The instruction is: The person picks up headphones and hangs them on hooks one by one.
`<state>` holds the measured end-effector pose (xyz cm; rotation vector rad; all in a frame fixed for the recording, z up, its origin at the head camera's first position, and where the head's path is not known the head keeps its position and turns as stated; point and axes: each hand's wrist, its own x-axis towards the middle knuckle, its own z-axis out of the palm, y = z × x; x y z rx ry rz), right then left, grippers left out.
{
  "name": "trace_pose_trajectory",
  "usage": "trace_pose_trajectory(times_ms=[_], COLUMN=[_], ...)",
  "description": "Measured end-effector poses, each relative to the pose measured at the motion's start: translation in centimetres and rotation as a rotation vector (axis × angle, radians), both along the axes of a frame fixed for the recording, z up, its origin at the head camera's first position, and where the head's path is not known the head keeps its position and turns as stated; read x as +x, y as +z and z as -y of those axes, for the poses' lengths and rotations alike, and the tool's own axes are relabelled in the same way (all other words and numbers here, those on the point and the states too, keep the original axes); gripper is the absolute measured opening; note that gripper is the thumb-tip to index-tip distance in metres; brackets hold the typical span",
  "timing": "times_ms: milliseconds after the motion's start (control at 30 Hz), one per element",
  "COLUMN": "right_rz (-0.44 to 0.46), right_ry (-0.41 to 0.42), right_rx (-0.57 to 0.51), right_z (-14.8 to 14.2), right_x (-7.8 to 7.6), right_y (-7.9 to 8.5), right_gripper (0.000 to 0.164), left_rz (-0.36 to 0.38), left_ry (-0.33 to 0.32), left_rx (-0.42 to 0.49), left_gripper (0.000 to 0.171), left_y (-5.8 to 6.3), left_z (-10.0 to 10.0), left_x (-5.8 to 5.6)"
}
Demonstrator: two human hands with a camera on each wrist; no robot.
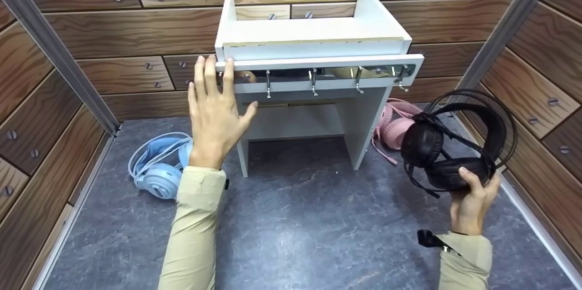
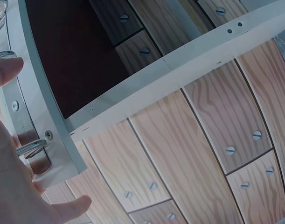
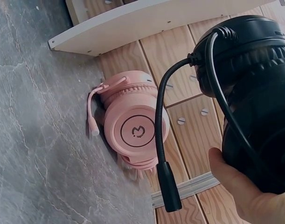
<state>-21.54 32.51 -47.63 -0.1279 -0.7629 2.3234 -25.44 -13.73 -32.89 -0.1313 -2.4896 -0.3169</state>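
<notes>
My left hand (image 1: 214, 115) lies with straight, spread fingers over the left end of a white hook rail (image 1: 291, 85) on the front of a small white shelf (image 1: 295, 31). Several metal hooks (image 1: 313, 83) hang along that rail, bare. In my right hand (image 1: 473, 199) I grip a black headset (image 1: 454, 144) by an ear cup, thumb on its near side, held up right of the shelf. Its microphone boom (image 3: 168, 186) dangles down in the right wrist view. Behind it a pink headset (image 3: 135, 128) sits on the floor beside the shelf's side panel.
A light blue headset (image 1: 159, 176) lies on the grey marbled floor (image 1: 291, 235) left of the shelf, partly behind my left forearm. Wood-patterned walls (image 1: 136, 31) with metal edge strips (image 1: 541, 217) close in the back and both sides.
</notes>
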Motion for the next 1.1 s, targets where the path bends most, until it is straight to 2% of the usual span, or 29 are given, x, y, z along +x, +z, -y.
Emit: trace_pose_trajectory(times_ms=[900,1100], right_rz=[-0.114,-0.14], right_ry=[-0.057,-0.041], right_rx=[-0.027,-0.018], right_z=[1.2,1.3], right_x=[0.1,0.4], right_y=[0.2,-0.1], right_gripper=[0.045,0.044], left_rz=[-0.006,0.002], left_ry=[0.004,0.007], left_rx=[0.001,0.001], left_gripper=[0.092,0.091], left_y=[0.1,0.2], left_z=[-0.1,-0.2], left_x=[0.0,0.0])
